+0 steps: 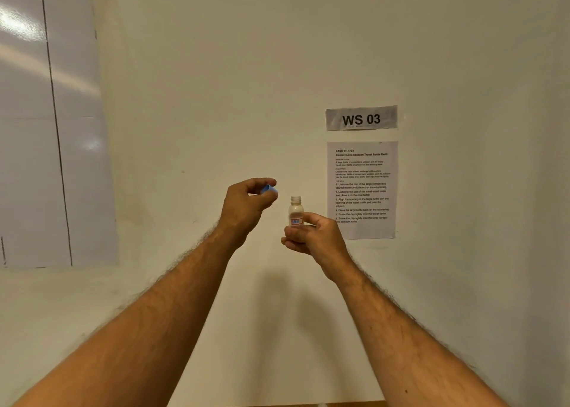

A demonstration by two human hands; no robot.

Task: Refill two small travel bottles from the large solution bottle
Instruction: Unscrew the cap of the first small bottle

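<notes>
Both bare arms reach up and forward in front of a cream wall [277, 67]. The right hand [311, 234] grips a small clear travel bottle [296, 211] by its lower half, fingers and thumb curled round the base, with the bottle upright and its threaded neck uncapped. A small red-and-blue label shows on the bottle just above the fingers. Whether the bottle has any liquid in it cannot be told.

At about ten o'clock from the bottle, near it but apart, the left hand [246, 204] pinches a blue cap [269, 189] between the thumb and curled fingertips; the cap sits a little higher than the bottle's mouth.

At three o'clock from the bottle, a printed instruction sheet [362, 187] hangs on the wall, partly behind the right hand's knuckles. Straight above it, at twelve o'clock, a grey sign [361, 118] reads "WS 03". Far off at nine to ten o'clock, a glossy whiteboard [46, 129] with black ruled lines and handwritten headings covers the wall's left edge.
</notes>
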